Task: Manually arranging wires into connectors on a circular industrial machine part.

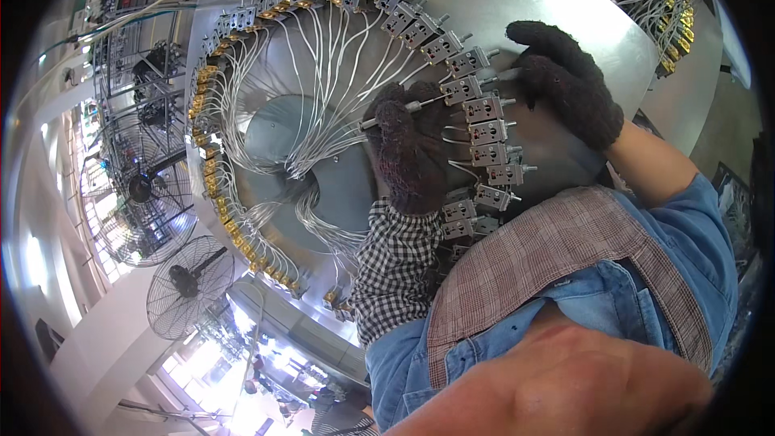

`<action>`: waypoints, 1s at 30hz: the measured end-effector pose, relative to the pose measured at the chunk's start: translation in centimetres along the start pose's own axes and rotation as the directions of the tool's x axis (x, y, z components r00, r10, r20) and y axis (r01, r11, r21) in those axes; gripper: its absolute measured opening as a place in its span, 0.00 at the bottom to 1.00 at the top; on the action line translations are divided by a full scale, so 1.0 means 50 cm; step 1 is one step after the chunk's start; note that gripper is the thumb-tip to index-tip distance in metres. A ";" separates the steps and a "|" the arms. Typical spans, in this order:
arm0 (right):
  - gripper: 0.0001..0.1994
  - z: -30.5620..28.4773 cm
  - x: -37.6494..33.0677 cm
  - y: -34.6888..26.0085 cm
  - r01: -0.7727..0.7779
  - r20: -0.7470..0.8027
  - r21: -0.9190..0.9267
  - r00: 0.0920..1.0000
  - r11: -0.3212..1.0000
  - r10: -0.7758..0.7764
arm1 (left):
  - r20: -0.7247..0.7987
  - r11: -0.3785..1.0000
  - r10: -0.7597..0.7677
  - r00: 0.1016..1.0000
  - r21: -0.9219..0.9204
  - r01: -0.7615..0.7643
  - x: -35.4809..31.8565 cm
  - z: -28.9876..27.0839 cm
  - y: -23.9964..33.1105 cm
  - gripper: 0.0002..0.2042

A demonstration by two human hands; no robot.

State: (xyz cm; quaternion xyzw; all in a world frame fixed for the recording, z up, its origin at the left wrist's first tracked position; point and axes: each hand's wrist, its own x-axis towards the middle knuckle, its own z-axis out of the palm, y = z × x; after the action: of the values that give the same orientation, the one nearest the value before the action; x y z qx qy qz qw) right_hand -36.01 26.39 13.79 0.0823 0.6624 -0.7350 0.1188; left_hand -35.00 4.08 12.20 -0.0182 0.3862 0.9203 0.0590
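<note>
While white wires crowd the round fixture, left hand fingers clamp a thin tool; right hand fingers curl together beside grey switches.

Bright workshop, standing fans, wire guards

two gloved hands, perhaps three fans
</note>
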 end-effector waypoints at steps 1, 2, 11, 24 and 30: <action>0.20 -0.003 -0.001 0.000 -0.010 0.002 0.019 1.000 1.000 0.010 | -0.028 1.000 -0.022 0.999 0.011 0.022 0.001 -0.001 -0.001 0.17; 0.20 -0.005 -0.002 0.000 -0.018 0.004 0.038 1.000 0.999 0.018 | -0.054 0.999 -0.043 0.998 0.021 0.044 0.003 0.000 0.000 0.17; 0.19 -0.001 -0.027 0.005 0.061 0.000 0.033 0.998 0.998 -0.061 | -0.102 0.985 -0.145 0.984 0.082 0.153 -0.011 0.019 0.021 0.17; 0.19 0.001 -0.022 0.004 0.046 -0.021 0.065 0.999 0.997 -0.045 | -0.004 0.977 -0.203 0.979 -0.069 0.202 0.008 0.035 0.030 0.14; 0.18 0.002 -0.016 0.000 0.066 0.052 0.075 0.996 0.995 -0.070 | -0.125 0.998 -0.020 0.992 0.051 0.026 0.009 0.024 0.007 0.12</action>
State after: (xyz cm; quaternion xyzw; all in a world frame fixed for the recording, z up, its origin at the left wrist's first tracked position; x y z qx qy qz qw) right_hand -35.24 26.33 14.01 0.0440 0.6341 -0.7643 0.1085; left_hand -35.46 4.72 13.28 -0.0785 0.4129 0.9062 0.0459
